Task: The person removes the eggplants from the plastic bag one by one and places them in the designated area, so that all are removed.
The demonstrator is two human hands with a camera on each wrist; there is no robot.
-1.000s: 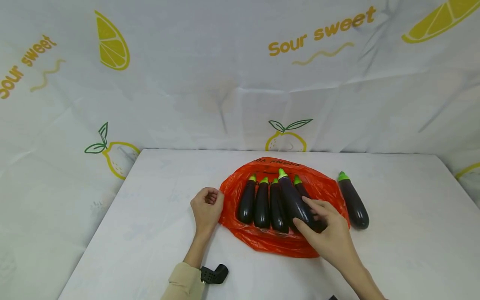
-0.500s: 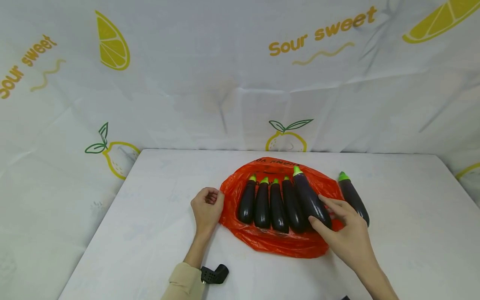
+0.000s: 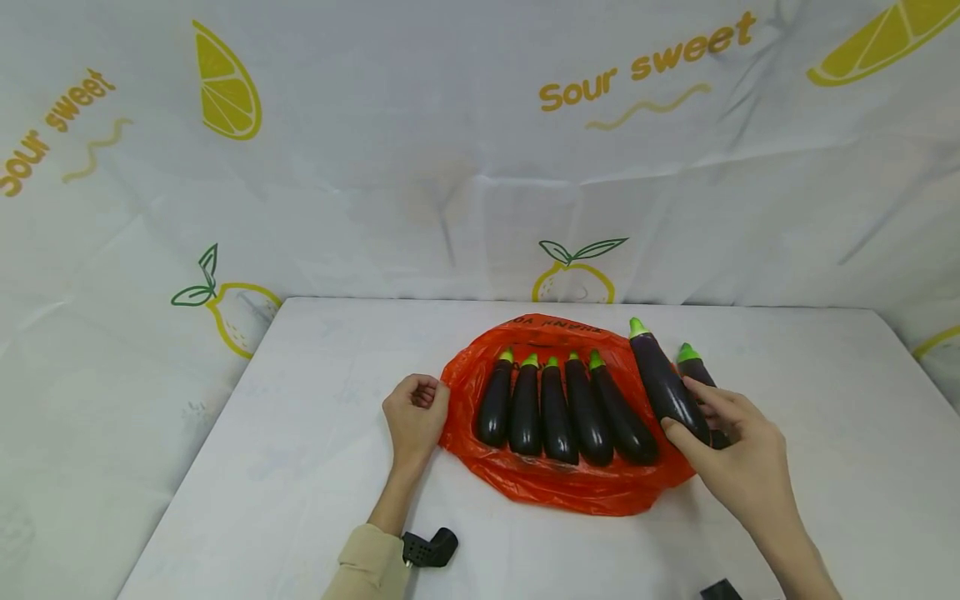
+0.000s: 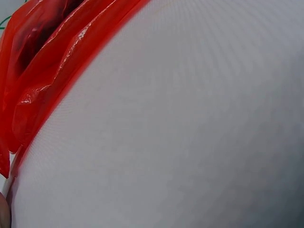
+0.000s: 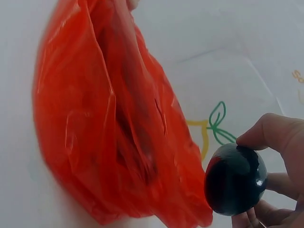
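A red plastic bag (image 3: 547, 492) lies spread on the white table, with several dark eggplants (image 3: 557, 417) side by side on it, green stem ends pointing away. Fingers curled, my left hand (image 3: 415, 417) pinches the bag's left edge; only a fingertip (image 4: 4, 211) shows in the left wrist view. My right hand (image 3: 738, 450) grips another eggplant (image 3: 663, 379) near its blunt end, at the bag's right edge. That blunt end (image 5: 235, 183) faces the camera in the right wrist view. Behind this hand, a separate eggplant (image 3: 696, 367) lies on the table, partly hidden.
Beyond the white table (image 3: 840, 400) hangs a pale cloth (image 3: 375, 183) printed with lemons and lettering. A black wrist device (image 3: 430, 547) sits at my left sleeve (image 3: 363, 567). Part of a black device (image 3: 720, 590) shows below the right forearm.
My right hand has carried the gripped eggplant rightward, from above the others to the bag's right edge, uncovering the eggplants below. The left hand has stayed in place on the bag.
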